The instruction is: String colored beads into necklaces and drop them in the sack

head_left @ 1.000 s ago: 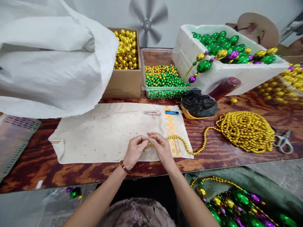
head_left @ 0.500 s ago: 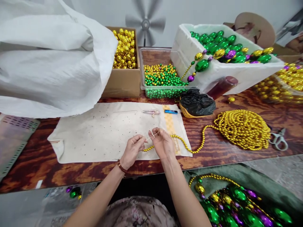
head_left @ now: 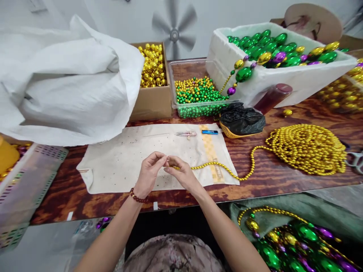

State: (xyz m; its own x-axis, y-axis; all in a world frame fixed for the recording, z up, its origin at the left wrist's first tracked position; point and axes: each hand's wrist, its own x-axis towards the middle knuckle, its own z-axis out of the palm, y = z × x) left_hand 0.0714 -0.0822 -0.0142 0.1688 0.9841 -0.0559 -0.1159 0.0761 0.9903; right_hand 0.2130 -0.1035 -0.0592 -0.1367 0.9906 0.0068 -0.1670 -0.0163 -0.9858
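My left hand (head_left: 151, 170) and my right hand (head_left: 182, 173) meet over the pale cloth (head_left: 121, 166), thumbs and fingers pinched tip to tip. A tiny bit of pale thread (head_left: 167, 156) shows at the touching fingertips; most of it is hidden by the fingers. From behind my right hand a strand of gold beads (head_left: 210, 164) runs across the cloth to the coiled gold bead pile (head_left: 307, 149) at the right. Further back on the cloth lie small metal snips (head_left: 185, 134), a blue-labelled small item (head_left: 210, 132) and a thin needle-like rod (head_left: 155, 135).
Behind the cloth stand a cardboard box (head_left: 153, 102) of gold balls, a clear tub (head_left: 195, 104) of small beads and a white foam box (head_left: 300, 85) of green ornaments. Grey scissors (head_left: 354, 162) lie far right. A black bag in a basket (head_left: 242, 120) sits near the foam box.
My hands have come together; the thread stretched between them before is now mostly hidden at the fingertips. My right hand has turned and its fingers have closed inward. The view has shifted slightly left.
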